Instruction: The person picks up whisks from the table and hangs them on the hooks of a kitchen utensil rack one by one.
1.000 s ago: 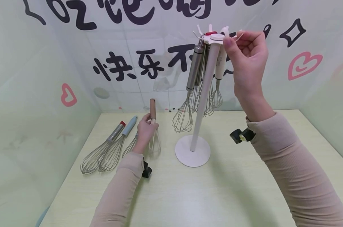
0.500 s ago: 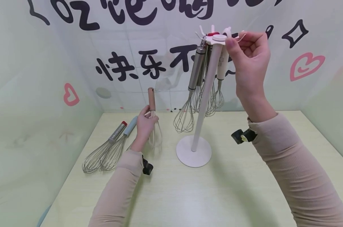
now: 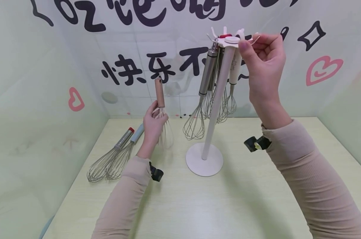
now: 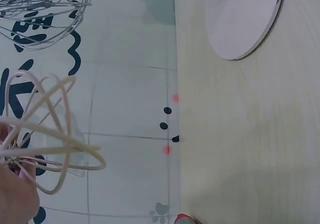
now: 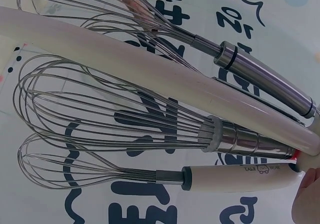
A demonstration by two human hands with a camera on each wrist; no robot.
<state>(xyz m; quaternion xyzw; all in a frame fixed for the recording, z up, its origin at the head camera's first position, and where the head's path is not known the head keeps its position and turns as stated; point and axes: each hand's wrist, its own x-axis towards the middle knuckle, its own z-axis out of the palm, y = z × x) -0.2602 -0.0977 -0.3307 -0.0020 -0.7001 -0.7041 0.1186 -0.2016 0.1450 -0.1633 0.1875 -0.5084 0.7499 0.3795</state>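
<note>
My left hand [image 3: 153, 124] grips a whisk [image 3: 159, 93] with a wooden handle, fingers round the upper wires just below it. The whisk stands upright over the table, handle up; its pale, thick wire loops [image 4: 55, 154] fill the left side of the left wrist view. My right hand [image 3: 267, 64] pinches a hook at the top of a white hanging rack [image 3: 218, 99], thumb against the hook ring. From that ring hang several whisks, among them a steel-handled whisk [image 3: 207, 73] at the left and a white-handled whisk [image 5: 235, 178] nearest my right hand.
On the table [image 3: 183, 205] at the left lie a whisk [image 3: 123, 139] with a grey, red-ended handle and a whisk [image 3: 137, 134] with a light blue handle, side by side. The rack's round white base [image 3: 204, 167] stands mid-table. A printed backdrop [image 3: 168, 33] rises behind.
My left hand has lifted the wooden-handled whisk upward from near the table, keeping it upright. My right hand keeps its pinch at the rack's top and the rack stays put.
</note>
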